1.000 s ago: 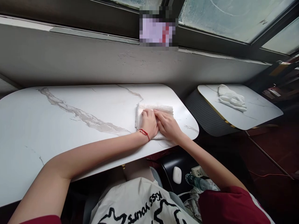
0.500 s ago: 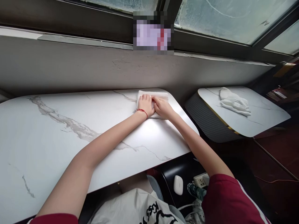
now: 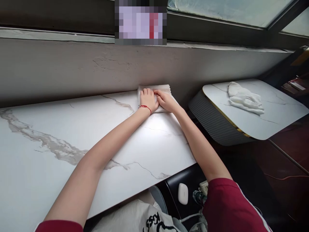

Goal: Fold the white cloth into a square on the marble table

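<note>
A folded white cloth (image 3: 162,87) lies at the far right corner of the white marble-patterned table (image 3: 116,129), against the wall side. My left hand (image 3: 148,99), with a red string bracelet (image 3: 145,106) at the wrist, rests flat on the cloth with its fingers stretched out. Beside it, my right hand (image 3: 166,100) is closed on the cloth, thumb side towards the left hand. The hands meet over the cloth's middle and hide part of it.
A second marble-topped table (image 3: 260,124) stands to the right, bearing a crumpled white cloth (image 3: 245,98). Below the near edge are a white case (image 3: 182,194), a bottle (image 3: 199,197) and a white bag (image 3: 130,217). The wall (image 3: 72,71) runs along the back.
Both hands have slid the cloth along the tabletop towards its far right corner. The view has shifted as well, so the window frame sits higher.
</note>
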`<action>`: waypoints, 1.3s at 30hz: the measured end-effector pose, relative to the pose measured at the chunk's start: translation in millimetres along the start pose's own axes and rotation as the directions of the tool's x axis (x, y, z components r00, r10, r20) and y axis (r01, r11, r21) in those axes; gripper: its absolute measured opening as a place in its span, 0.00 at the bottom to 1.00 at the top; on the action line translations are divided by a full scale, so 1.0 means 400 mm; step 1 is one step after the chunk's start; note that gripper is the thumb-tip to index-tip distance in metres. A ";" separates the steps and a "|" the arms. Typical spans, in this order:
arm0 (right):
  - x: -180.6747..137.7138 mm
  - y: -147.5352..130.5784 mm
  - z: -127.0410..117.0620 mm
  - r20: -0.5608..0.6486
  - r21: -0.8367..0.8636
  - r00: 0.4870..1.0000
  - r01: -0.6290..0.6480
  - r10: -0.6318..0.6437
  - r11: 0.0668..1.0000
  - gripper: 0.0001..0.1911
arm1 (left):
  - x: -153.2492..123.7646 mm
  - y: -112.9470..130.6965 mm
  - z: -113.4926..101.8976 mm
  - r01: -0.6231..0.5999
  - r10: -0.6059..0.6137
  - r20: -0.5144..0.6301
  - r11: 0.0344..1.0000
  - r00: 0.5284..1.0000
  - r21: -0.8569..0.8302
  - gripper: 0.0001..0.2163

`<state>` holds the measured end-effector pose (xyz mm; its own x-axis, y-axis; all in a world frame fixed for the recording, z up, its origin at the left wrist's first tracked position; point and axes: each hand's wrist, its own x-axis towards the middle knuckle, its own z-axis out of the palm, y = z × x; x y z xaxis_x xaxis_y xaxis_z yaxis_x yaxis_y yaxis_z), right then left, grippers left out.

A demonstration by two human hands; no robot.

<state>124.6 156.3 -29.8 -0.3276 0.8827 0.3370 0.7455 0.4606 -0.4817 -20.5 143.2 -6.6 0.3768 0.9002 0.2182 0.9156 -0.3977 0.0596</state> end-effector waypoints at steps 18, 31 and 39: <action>-0.018 0.029 -0.034 0.004 -0.118 1.000 -0.001 0.001 0.993 0.19 | 0.020 0.025 0.010 -0.049 0.046 -0.030 0.992 0.998 -0.118 0.24; -0.202 -0.072 -0.025 -0.153 -0.257 0.988 -0.021 -0.019 0.966 0.17 | -0.128 0.087 -0.023 -0.126 0.127 0.015 0.990 0.992 -0.069 0.25; -0.407 -0.144 -0.076 -0.186 -0.226 0.982 -0.011 -0.033 0.974 0.20 | -0.271 0.210 -0.069 -0.177 0.179 0.116 0.984 0.977 -0.028 0.27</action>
<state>152.5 -17.0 -32.5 -0.2378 0.8344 0.4973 0.8606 0.4183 -0.2904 11.5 7.2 1.7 0.5483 0.8289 0.1104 0.8302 -0.5555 0.0474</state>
